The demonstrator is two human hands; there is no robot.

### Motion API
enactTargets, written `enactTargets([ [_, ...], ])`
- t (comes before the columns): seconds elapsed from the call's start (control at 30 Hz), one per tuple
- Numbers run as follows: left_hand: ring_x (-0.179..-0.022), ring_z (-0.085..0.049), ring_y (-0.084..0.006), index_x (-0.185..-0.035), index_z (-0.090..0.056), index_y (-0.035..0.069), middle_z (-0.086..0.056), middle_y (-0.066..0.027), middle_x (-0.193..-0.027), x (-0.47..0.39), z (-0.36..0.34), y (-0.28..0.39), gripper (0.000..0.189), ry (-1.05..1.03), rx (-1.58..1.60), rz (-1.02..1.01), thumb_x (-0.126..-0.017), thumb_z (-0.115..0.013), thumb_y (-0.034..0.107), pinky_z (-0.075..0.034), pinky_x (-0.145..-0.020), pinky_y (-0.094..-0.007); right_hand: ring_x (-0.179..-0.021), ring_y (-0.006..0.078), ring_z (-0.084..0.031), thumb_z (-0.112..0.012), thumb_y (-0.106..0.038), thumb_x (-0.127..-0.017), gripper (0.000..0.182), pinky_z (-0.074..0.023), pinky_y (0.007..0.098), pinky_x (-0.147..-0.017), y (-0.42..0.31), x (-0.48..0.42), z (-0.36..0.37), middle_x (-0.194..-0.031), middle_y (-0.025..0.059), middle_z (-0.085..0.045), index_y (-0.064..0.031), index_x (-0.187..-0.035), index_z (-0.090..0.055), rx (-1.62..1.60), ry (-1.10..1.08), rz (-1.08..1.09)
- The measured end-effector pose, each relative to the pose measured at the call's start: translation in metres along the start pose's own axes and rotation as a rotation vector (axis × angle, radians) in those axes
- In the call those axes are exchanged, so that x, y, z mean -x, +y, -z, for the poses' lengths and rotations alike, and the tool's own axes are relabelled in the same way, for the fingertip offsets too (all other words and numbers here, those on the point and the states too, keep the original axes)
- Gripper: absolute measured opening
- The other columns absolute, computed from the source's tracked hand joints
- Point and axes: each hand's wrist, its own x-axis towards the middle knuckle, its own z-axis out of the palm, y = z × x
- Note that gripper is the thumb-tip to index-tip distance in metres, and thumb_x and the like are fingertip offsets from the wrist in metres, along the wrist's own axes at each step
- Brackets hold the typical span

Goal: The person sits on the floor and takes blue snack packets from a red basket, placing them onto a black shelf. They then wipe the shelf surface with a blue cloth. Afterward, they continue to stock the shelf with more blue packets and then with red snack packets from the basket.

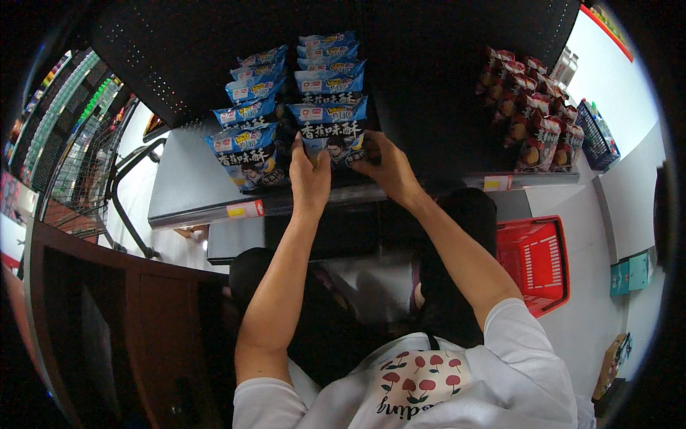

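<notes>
Both hands are on the front snack bag [328, 115] of the right-hand row on the shelf, a blue and black packet with printed writing and a cartoon figure. My left hand [311, 174] grips its left lower side, thumb on the front. Against its right edge, my right hand [388, 166] curls its thumb and fingers. More bags of the same kind [329, 81] stand upright in file behind it. Just left of my left hand is a second row, led by another blue and black bag [244, 158]. The bag's underside is hidden.
Dark red snack bags [541, 142] stand at the shelf's right end. Price tags line the shelf edge [182, 217]. A red shopping basket [536, 263] rests on the floor at right. To the left are a wire shopping cart [80, 177] and a dark wooden cabinet [161, 322].
</notes>
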Motion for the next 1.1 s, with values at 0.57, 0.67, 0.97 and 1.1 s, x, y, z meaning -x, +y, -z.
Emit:
enactTargets([
  [0.57,-0.142,-0.032,-0.0359,-0.148,-0.03,-0.003,-0.033,-0.0224,-0.153,0.054,0.008,0.023,0.06,0.106,-0.374,-0.324,-0.098,-0.057,0.017,-0.024,-0.117,-0.0417,-0.102,0.0272,-0.06,-0.071,0.0,-0.084,0.054,-0.0516,0.0342,-0.086,-0.043,0.062,0.057,-0.114,0.0144,-0.06,-0.0056,-0.133,-0.052,0.044,0.289,0.115],
  [0.67,-0.142,-0.031,-0.036,-0.148,-0.031,-0.002,-0.035,-0.02,-0.152,0.073,0.003,0.042,0.058,0.089,-0.485,-0.474,-0.1,-0.054,0.02,-0.023,-0.117,-0.0454,-0.102,0.0235,-0.06,-0.065,0.004,-0.086,0.044,-0.0507,0.0312,-0.085,-0.04,0.121,0.103,-0.114,0.0133,-0.06,-0.0039,-0.129,-0.056,0.139,0.536,0.113],
  [0.97,-0.133,-0.043,-0.0316,-0.136,-0.049,0.0,-0.05,-0.0155,-0.14,0.115,-0.022,0.069,0.041,-0.104,-0.38,-0.655,-0.097,-0.054,0.013,-0.031,-0.111,-0.0453,-0.112,0.0446,-0.056,-0.059,-0.016,-0.091,0.051,-0.0458,0.0488,-0.097,0.114,0.366,0.142,-0.125,0.0237,-0.056,-0.0075,-0.139,-0.045,0.676,-0.032,-0.478],
  [1.1,-0.13,-0.046,-0.0306,-0.131,-0.054,0.002,-0.054,-0.0153,-0.136,0.116,-0.039,0.069,0.035,-0.173,-0.325,-0.672,-0.097,-0.054,0.012,-0.033,-0.109,-0.0441,-0.111,0.0442,-0.058,-0.053,-0.025,-0.093,0.045,-0.0463,0.0501,-0.094,0.18,0.406,0.118,-0.119,0.0254,-0.06,-0.0078,-0.135,-0.048,0.263,0.058,-0.773],
])
